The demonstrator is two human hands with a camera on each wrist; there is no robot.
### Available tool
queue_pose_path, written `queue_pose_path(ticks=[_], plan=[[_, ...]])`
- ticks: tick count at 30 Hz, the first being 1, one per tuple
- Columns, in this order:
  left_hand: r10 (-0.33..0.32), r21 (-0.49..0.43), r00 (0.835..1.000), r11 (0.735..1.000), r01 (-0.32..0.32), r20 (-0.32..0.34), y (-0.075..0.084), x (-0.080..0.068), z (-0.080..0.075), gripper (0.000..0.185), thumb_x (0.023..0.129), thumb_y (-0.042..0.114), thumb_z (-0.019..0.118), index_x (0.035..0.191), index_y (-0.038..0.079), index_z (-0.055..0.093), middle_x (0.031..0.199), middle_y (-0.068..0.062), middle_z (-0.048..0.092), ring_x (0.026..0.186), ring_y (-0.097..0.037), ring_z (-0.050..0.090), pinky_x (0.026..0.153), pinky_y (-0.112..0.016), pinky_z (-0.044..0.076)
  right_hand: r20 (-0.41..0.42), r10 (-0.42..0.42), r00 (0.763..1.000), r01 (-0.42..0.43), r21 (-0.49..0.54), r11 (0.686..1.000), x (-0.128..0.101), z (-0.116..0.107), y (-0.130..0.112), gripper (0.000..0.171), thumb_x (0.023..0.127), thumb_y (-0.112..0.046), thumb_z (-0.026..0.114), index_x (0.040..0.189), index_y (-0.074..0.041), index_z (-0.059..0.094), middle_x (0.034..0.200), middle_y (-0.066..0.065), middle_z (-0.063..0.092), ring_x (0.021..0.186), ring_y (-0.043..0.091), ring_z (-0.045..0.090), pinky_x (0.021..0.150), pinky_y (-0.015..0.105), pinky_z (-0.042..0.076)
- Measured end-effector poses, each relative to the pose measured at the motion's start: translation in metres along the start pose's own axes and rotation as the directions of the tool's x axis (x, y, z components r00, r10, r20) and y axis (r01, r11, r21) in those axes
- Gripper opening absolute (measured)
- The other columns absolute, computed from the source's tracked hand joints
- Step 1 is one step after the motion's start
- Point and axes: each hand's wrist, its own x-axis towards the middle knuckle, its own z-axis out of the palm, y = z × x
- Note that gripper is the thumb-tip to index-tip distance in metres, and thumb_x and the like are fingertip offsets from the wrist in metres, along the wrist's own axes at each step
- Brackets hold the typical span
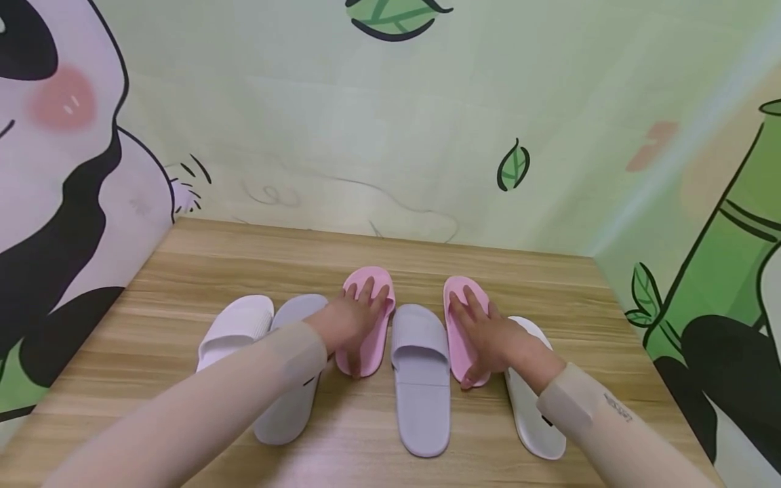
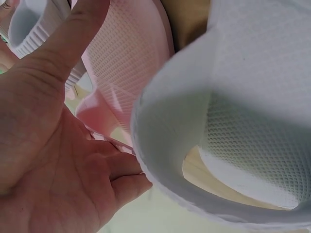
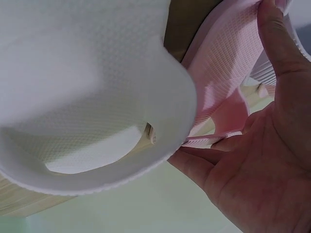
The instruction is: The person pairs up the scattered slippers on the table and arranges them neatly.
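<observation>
My left hand (image 1: 350, 322) lies over the left pink slipper (image 1: 373, 352), fingers spread across its strap and thumb down by the heel end. On the right pink slipper (image 1: 456, 332), my right hand (image 1: 488, 335) rests the same way, thumb near its heel. Between the pink slippers lies a grey slipper (image 1: 422, 413), toe to the wall. In the left wrist view, the thumb crosses the pink sole (image 2: 129, 53) and the fingers reach the strap. The right wrist view shows fingertips at the pink strap (image 3: 233, 114), partly hidden by a white slipper's strap (image 3: 172, 107).
Under my left forearm lies another grey slipper (image 1: 283, 413), beside a white slipper (image 1: 234, 329). A second white slipper (image 1: 539, 427) lies partly under my right wrist. The wood-grain surface (image 1: 262, 254) ends at a painted wall (image 1: 305, 135), with painted side walls left and right.
</observation>
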Motion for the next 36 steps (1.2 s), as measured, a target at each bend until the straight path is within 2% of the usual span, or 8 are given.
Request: queue_pose_path(ticks=[6, 13, 18, 25, 32, 36], plan=[[0.01, 0.001, 1.0, 1.0, -0.01, -0.004, -0.004, 0.004, -0.003, 0.152, 0.059, 0.051, 0.099, 0.166, 0.005, 0.001, 0.172, -0.029, 0.006, 0.154, -0.054, 0.023, 0.127, -0.055, 0.027, -0.004, -0.007, 1.0, 0.007, 0.003, 1.0, 0.005, -0.003, 0.001, 0.152, 0.06, -0.054, 0.098, 0.167, -0.01, -0.001, 0.173, 0.025, -0.005, 0.145, 0.069, 0.023, 0.096, 0.064, 0.055], [0.043, -0.016, 0.998, 0.999, -0.044, -0.053, -0.008, 0.005, -0.004, 0.15, 0.059, 0.048, 0.1, 0.166, 0.002, 0.005, 0.17, -0.032, 0.009, 0.152, -0.057, 0.024, 0.126, -0.057, 0.028, 0.021, -0.001, 1.0, 0.0, 0.052, 0.999, 0.01, -0.006, 0.002, 0.151, 0.062, -0.048, 0.099, 0.167, -0.013, -0.004, 0.173, 0.023, -0.01, 0.148, 0.068, 0.017, 0.086, 0.057, 0.06], [0.041, -0.044, 0.995, 0.998, -0.045, -0.09, -0.009, 0.006, -0.006, 0.148, 0.059, 0.044, 0.102, 0.165, 0.001, 0.009, 0.169, -0.033, 0.013, 0.151, -0.058, 0.026, 0.126, -0.057, 0.029, 0.024, 0.001, 1.0, -0.003, 0.051, 0.999, 0.017, -0.007, 0.004, 0.151, 0.063, -0.047, 0.099, 0.167, -0.012, -0.005, 0.173, 0.024, -0.011, 0.148, 0.068, 0.015, 0.094, 0.06, 0.057], [0.026, -0.082, 0.994, 0.996, -0.035, -0.107, -0.009, 0.008, -0.012, 0.146, 0.058, 0.038, 0.103, 0.165, 0.001, 0.01, 0.169, -0.033, 0.013, 0.151, -0.059, 0.026, 0.126, -0.059, 0.028, 0.031, 0.002, 1.0, -0.004, 0.054, 0.999, 0.026, -0.009, 0.007, 0.152, 0.064, -0.045, 0.099, 0.166, -0.009, -0.007, 0.172, 0.026, -0.013, 0.147, 0.069, 0.015, 0.102, 0.065, 0.052], [0.0, -0.138, 0.99, 0.99, -0.02, -0.141, -0.009, 0.01, -0.014, 0.145, 0.057, 0.03, 0.104, 0.166, 0.004, 0.012, 0.17, -0.031, 0.015, 0.152, -0.056, 0.026, 0.114, -0.055, 0.046, 0.034, -0.004, 0.999, 0.001, 0.082, 0.997, 0.035, -0.013, 0.009, 0.151, 0.065, -0.041, 0.099, 0.166, -0.008, -0.008, 0.171, 0.028, -0.014, 0.145, 0.072, 0.013, 0.107, 0.067, 0.047], [-0.017, -0.158, 0.989, 0.987, -0.006, -0.147, -0.008, 0.009, -0.016, 0.143, 0.058, 0.026, 0.104, 0.166, 0.005, 0.013, 0.17, -0.03, 0.015, 0.152, -0.056, 0.026, 0.111, -0.055, 0.05, 0.048, 0.002, 0.999, -0.006, 0.08, 0.997, 0.038, -0.016, 0.01, 0.149, 0.067, -0.041, 0.098, 0.166, -0.009, -0.009, 0.171, 0.026, -0.015, 0.146, 0.071, 0.012, 0.109, 0.067, 0.045]])
